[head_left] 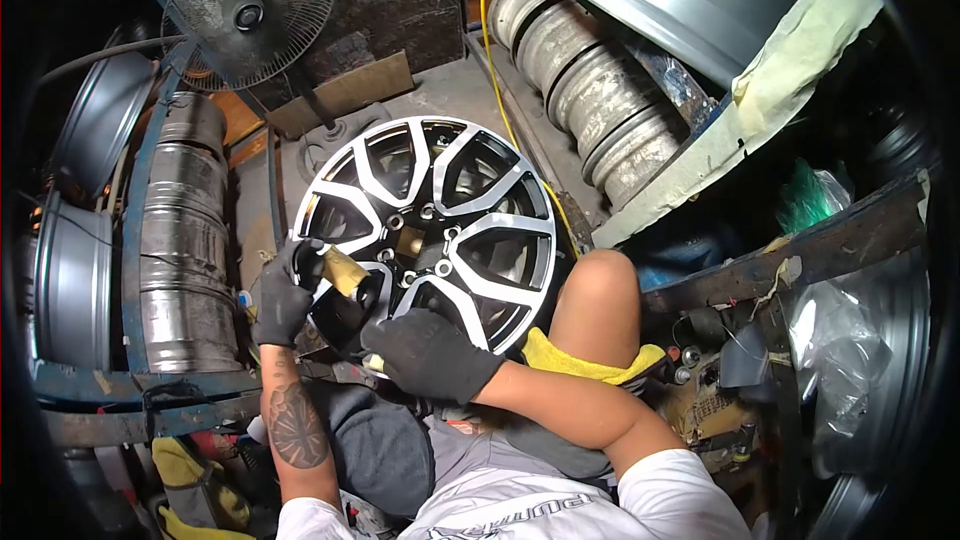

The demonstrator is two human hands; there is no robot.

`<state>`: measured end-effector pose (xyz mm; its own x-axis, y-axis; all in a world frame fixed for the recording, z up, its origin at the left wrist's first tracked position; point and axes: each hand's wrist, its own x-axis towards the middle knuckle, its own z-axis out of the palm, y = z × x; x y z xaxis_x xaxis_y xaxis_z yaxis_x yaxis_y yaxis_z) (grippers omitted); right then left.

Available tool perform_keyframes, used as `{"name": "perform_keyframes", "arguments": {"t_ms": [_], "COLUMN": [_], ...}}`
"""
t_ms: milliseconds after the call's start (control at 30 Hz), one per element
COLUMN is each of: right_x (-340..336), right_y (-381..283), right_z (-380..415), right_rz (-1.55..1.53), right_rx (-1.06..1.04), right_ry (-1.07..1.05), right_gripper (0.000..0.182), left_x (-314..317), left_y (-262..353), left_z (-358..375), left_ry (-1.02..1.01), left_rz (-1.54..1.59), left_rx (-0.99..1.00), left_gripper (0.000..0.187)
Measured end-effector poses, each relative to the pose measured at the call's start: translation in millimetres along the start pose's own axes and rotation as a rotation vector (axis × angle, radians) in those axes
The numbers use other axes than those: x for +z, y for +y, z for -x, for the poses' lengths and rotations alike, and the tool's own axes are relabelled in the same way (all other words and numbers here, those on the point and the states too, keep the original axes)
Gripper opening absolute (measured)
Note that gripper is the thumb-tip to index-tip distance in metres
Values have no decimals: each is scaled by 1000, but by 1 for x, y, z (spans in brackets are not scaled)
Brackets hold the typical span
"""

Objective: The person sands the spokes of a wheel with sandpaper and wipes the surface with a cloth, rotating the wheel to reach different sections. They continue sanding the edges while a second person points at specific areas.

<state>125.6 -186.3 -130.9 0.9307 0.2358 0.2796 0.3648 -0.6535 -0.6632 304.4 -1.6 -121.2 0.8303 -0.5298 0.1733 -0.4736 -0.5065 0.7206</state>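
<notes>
A black and silver alloy wheel (485, 210) with split spokes lies tilted before me, its hub facing up. My left hand (287, 297), in a dark grey glove, is at the wheel's left rim, its fingers closed around a tan piece of sandpaper or similar sheet (345, 271) that reaches over a spoke. At the wheel's lower edge is my right hand (430, 355), also gloved, with its fingers curled. A small pale thing (374, 362) shows by its fingertips, too small to name. A yellow cloth (592, 360) lies around my right knee.
A standing fan (248, 13) is behind the wheel at the upper left. Stacked metal rims (185, 240) stand at the left, more worn rims (590, 80) at the upper right. A yellow cable (497, 70) runs down beside the wheel. A paper-covered rack edge (690, 160) juts in from the right.
</notes>
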Motion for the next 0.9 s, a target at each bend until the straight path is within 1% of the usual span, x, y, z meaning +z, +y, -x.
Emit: {"name": "perform_keyframes", "arguments": {"t_ms": [67, 100, 200, 233, 333, 367, 467, 500, 633, 667, 733, 767, 833, 867, 900], "right_x": [-5, -11, -22, -19, -27, -27, -33, -35, -44, -46, -47, -47, -48, -48, -49], "right_y": [0, -3, -7, -5, -10, -10, -19, -21, -28, -28, -28, -27, -25, -25, -26], "right_z": [1, 3, 3, 9, 11, 12, 11, 12, 15, 16, 20, 21, 21, 21, 21], "right_rz": [23, 65, 73, 45, 92, 79, 71, 85, 83, 84, 92, 87, 48, 29, 14], "right_rx": [46, 20, 98, 8, -8, -41, -46, -62, -101, -87, -54, -66, -11, 14, 10], "right_ry": [8, 69, 4, 182, 201, 254, 241, 255, 343, 316, 257, 246, 94, 15, 21], "right_gripper": [25, 26, 28, 31, 33, 34, 35, 38, 42, 41, 39, 32, 28, 26, 26], "left_x": [3, 3, -7, -5, -9, -10, -14, -9, -7, -5, -8, -6, -2, -1, 1], "left_y": [13, 20, 51, 64, 61, 67, 78, 80, 68, 71, 81, 82, 83, 79, 72], "left_z": [9, 15, 34, 47, 72, 80, 99, 103, 128, 132, 136, 138, 141, 142, 142], "left_ry": [-24, -67, -198, -154, -217, -183, -150, -43, -55, -40, -84, -66, -29, -57, -82], "left_rz": [45, 85, -3, 104, 222, 184, 233, 180, 172, 272, 350, 342, 329, 419, 511], "left_rx": [18, 10, 41, 27, -1, 81, -54, 69, 37, -50, -166, -146, -111, -142, -172], "left_gripper": [28, 22, 24, 25, 24, 22, 23, 19, 25, 25, 25, 25, 25, 28, 30]}}
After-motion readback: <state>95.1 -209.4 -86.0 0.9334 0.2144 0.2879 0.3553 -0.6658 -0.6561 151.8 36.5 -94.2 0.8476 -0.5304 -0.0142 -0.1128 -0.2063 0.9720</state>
